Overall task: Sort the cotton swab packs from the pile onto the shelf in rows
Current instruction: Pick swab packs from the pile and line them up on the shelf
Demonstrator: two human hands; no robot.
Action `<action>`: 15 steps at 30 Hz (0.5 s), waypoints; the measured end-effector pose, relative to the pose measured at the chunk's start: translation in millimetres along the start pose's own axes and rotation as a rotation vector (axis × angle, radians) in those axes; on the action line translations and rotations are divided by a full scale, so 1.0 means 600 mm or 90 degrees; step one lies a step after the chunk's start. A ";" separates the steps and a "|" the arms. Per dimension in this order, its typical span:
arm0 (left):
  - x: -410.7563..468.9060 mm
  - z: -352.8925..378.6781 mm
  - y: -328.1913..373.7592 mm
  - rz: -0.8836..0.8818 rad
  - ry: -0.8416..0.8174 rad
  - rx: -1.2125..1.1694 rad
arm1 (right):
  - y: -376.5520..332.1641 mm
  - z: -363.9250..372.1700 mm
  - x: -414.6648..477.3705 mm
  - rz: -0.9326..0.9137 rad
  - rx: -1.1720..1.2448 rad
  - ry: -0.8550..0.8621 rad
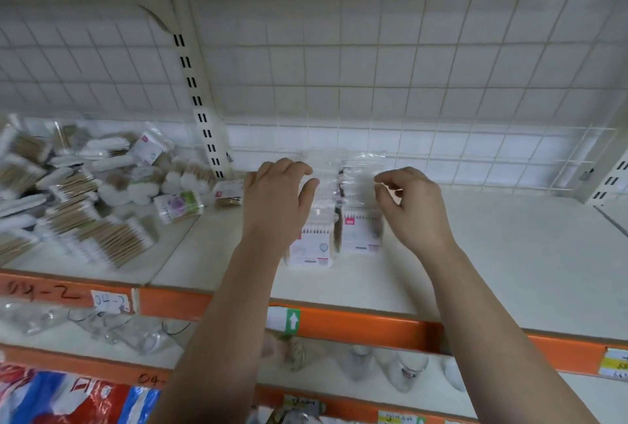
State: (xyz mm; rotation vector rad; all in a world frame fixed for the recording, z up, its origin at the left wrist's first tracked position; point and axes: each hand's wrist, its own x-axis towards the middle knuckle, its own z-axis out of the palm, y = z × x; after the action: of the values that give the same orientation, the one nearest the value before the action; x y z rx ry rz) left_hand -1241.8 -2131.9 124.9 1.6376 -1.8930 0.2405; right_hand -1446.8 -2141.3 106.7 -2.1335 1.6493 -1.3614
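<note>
On the left section of the shelf [509,253] lies the pile [85,192] of cotton swab packs. It is loose and jumbled, with wooden-stick bundles and white-tipped ones mixed. There are well over a dozen, but blur stops an exact count. One stray pack [228,193] lies at the pile's right edge, just past the slotted upright [204,111].

To the right of the upright, two short rows stand side by side in the shelf's middle, the left row [312,243] and the right row [360,230]. Their packs stand on end and overlap, so how many are in each cannot be told.

The left hand [278,199] is spread wide, thumb apart from bent fingers, and set against the left row's side and top. It seems to steady the row, not to grasp it. The right hand [411,206] has curled fingers, with thumb and forefinger close together at the clear plastic top of the right row. Whether they pinch the plastic cannot be told.

The sorting looks to be at an early stage: two rows are begun, most packs are left in the pile, and bare shelf stretches to the right.
</note>
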 end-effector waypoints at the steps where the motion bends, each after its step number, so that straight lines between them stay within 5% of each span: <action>1: -0.004 -0.006 -0.013 -0.010 0.003 -0.002 | -0.016 0.009 0.005 -0.013 0.010 -0.004; 15: -0.106 -0.108 -0.249 -0.181 0.047 0.024 | -0.249 0.208 0.017 -0.122 0.110 -0.104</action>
State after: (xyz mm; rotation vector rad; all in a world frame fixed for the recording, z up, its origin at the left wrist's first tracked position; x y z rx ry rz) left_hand -1077.0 -2077.9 103.3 1.8724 -1.5871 0.2147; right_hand -1253.0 -2140.4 125.0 -2.2775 1.2496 -1.2830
